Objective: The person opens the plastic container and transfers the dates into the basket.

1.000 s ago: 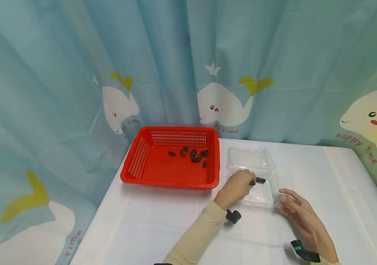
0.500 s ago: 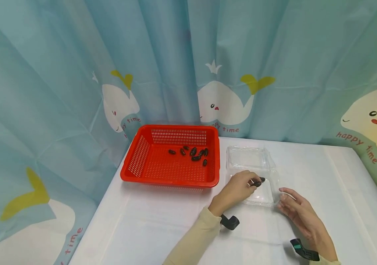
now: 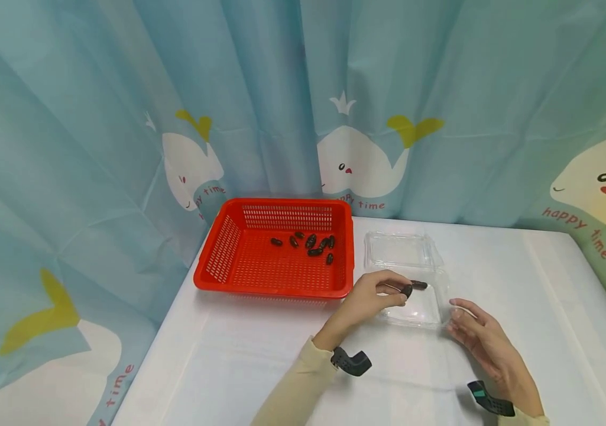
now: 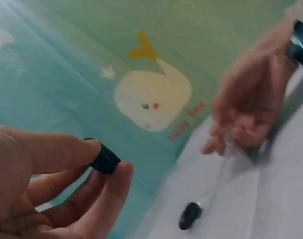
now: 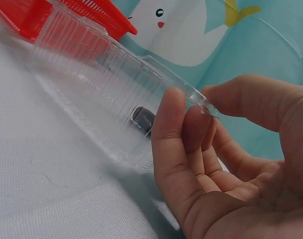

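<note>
My left hand (image 3: 369, 300) pinches a small dark oval piece, which looks like a date (image 4: 106, 160), between thumb and fingertips. It hovers over the near half of a clear plastic clamshell box (image 3: 414, 323), whose lid (image 3: 395, 249) lies folded back. Another dark date (image 3: 420, 285) lies inside that half, near the hinge. At the box's right side, my right hand (image 3: 486, 343) holds the rim, thumb on the edge and fingers against the ribbed wall, as the right wrist view shows.
Left of the box stands a red perforated plastic basket (image 3: 273, 293) with several dark dates (image 3: 310, 241) toward its right side. A white cloth (image 3: 217, 367) covers the table. Behind hangs a blue-green curtain (image 3: 260, 89) with whale prints.
My left hand has turned and drawn slightly back to the left, its pinched date more exposed. My right hand stays at the box rim. The basket's dates have not moved.
</note>
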Action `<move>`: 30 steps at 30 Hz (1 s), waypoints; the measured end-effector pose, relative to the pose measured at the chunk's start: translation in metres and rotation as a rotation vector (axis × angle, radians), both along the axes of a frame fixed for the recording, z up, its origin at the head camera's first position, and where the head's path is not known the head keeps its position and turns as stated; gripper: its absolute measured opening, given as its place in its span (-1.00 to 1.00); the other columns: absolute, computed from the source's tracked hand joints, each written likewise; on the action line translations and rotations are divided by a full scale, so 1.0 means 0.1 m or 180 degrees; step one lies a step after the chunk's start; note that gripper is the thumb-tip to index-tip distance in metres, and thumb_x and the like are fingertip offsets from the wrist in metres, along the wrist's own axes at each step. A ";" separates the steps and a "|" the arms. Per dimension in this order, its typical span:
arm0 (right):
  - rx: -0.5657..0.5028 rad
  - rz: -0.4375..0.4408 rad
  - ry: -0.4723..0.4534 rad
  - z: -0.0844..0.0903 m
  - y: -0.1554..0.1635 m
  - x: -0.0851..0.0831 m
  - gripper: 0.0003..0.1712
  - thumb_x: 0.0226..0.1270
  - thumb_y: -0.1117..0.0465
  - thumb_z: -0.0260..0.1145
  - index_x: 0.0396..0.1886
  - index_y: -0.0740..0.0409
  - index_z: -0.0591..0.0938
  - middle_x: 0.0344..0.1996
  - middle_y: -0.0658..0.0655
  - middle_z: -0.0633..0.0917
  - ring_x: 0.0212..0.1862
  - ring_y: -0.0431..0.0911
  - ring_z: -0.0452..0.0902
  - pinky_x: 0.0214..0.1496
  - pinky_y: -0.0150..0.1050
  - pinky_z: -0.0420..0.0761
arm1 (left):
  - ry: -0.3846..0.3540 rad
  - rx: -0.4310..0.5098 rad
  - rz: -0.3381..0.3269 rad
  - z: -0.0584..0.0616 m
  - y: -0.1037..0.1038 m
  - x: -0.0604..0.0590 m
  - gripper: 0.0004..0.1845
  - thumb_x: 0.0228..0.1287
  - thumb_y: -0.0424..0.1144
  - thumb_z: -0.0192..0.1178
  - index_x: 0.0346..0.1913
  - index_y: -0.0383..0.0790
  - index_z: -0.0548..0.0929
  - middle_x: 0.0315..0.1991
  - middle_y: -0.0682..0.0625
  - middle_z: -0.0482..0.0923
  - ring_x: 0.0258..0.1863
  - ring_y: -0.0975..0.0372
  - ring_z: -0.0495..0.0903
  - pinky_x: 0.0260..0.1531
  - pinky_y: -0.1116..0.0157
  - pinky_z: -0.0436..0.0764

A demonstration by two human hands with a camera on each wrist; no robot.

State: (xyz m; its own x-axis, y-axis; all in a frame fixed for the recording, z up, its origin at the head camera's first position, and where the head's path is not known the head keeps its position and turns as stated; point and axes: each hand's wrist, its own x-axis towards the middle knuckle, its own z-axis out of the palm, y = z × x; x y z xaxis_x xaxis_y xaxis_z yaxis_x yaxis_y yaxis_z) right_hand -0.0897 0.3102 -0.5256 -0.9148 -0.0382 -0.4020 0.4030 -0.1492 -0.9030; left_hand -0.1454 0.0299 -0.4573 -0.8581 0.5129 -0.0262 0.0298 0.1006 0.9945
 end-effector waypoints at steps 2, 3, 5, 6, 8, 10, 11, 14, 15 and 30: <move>0.0013 -0.0011 -0.0003 0.00 0.00 0.00 -0.74 0.60 0.23 0.22 0.03 -0.31 0.57 -0.29 -0.19 0.65 -0.21 -0.30 0.63 -0.04 -0.40 0.72 | -0.0237 0.0262 -0.0029 0.04 -0.07 0.00 -0.67 0.36 -0.42 0.32 0.16 -0.34 0.70 -0.04 -0.19 0.75 -0.25 0.43 0.71 -0.07 0.46 0.69; 0.0025 -0.0017 -0.0008 -0.01 0.00 0.00 -0.75 0.60 0.22 0.22 0.02 -0.32 0.57 -0.29 -0.19 0.65 -0.21 -0.31 0.63 -0.04 -0.40 0.72 | -0.0354 0.0388 -0.0039 0.07 -0.10 0.00 -0.67 0.36 -0.44 0.31 0.17 -0.36 0.69 -0.06 -0.18 0.75 -0.26 0.41 0.72 -0.04 0.43 0.71; 0.0040 -0.0018 -0.0036 -0.01 -0.01 0.01 -0.75 0.60 0.21 0.23 0.02 -0.33 0.56 -0.30 -0.19 0.64 -0.21 -0.31 0.62 -0.03 -0.41 0.72 | -0.0596 0.0661 -0.0076 0.12 -0.19 -0.01 -0.66 0.40 -0.46 0.26 0.19 -0.41 0.65 -0.08 -0.13 0.73 -0.23 0.35 0.74 0.04 0.36 0.73; 0.0045 -0.0019 -0.0053 -0.01 -0.01 0.01 -0.75 0.60 0.20 0.23 0.02 -0.34 0.56 -0.30 -0.19 0.64 -0.21 -0.31 0.62 -0.03 -0.41 0.72 | -0.0710 0.0792 -0.0091 0.14 -0.24 -0.01 -0.65 0.41 -0.47 0.24 0.21 -0.43 0.63 -0.07 -0.10 0.72 -0.20 0.33 0.74 0.07 0.33 0.74; 0.0055 -0.0012 -0.0082 -0.02 -0.01 0.01 -0.75 0.60 0.19 0.23 0.02 -0.34 0.55 -0.30 -0.19 0.64 -0.21 -0.31 0.61 -0.03 -0.41 0.72 | -0.0890 0.1018 -0.0101 0.20 -0.34 -0.02 -0.64 0.44 -0.48 0.20 0.24 -0.47 0.60 -0.06 -0.04 0.70 -0.15 0.27 0.75 0.13 0.27 0.73; 0.0067 0.0001 -0.0099 -0.02 -0.02 0.01 -0.76 0.60 0.19 0.24 0.03 -0.34 0.54 -0.30 -0.19 0.64 -0.21 -0.31 0.61 -0.02 -0.40 0.71 | -0.1021 0.1168 -0.0110 0.26 -0.44 -0.04 -0.63 0.47 -0.47 0.17 0.28 -0.47 0.56 -0.03 -0.03 0.68 -0.10 0.24 0.75 0.18 0.24 0.71; 0.0076 0.0004 -0.0098 -0.02 -0.02 0.01 -0.76 0.60 0.19 0.24 0.04 -0.33 0.54 -0.30 -0.19 0.65 -0.21 -0.30 0.62 -0.03 -0.40 0.71 | -0.1055 0.1211 -0.0102 0.29 -0.49 -0.05 -0.62 0.48 -0.47 0.17 0.29 -0.47 0.55 -0.02 -0.04 0.67 -0.09 0.23 0.74 0.19 0.23 0.70; 0.0099 0.0011 -0.0078 -0.03 -0.01 0.01 -0.76 0.60 0.19 0.24 0.04 -0.32 0.54 -0.29 -0.18 0.65 -0.22 -0.30 0.63 -0.04 -0.40 0.71 | -0.1131 0.1195 -0.0083 0.38 -0.63 -0.08 -0.61 0.49 -0.40 0.19 0.30 -0.39 0.56 0.04 -0.07 0.65 -0.04 0.20 0.73 0.24 0.21 0.67; 0.0098 0.0007 -0.0069 -0.03 0.00 0.01 -0.76 0.60 0.19 0.23 0.04 -0.32 0.54 -0.29 -0.18 0.66 -0.22 -0.30 0.63 -0.04 -0.40 0.71 | -0.1155 0.1164 -0.0103 0.40 -0.68 -0.09 -0.61 0.50 -0.35 0.20 0.32 -0.36 0.56 0.07 -0.08 0.64 -0.01 0.19 0.73 0.28 0.20 0.65; -0.0119 0.0067 0.0024 0.00 0.02 0.00 -0.74 0.61 0.25 0.19 0.05 -0.28 0.56 -0.29 -0.18 0.65 -0.22 -0.29 0.64 -0.04 -0.40 0.72 | 0.2085 -0.0511 -0.0661 0.42 -1.55 -0.23 -0.52 0.54 -0.45 0.11 0.45 -0.25 0.51 0.54 -0.08 0.36 0.62 0.07 0.20 0.59 0.24 0.28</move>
State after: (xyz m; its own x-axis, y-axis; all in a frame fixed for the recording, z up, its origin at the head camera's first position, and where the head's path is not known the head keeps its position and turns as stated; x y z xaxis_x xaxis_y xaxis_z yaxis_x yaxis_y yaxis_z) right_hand -0.0897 0.3120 -0.5256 -0.9167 -0.0723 -0.3930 0.3996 -0.1746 -0.8999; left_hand -0.1687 -0.1250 -0.4154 -0.6078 0.7009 0.3732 0.6518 0.1719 0.7387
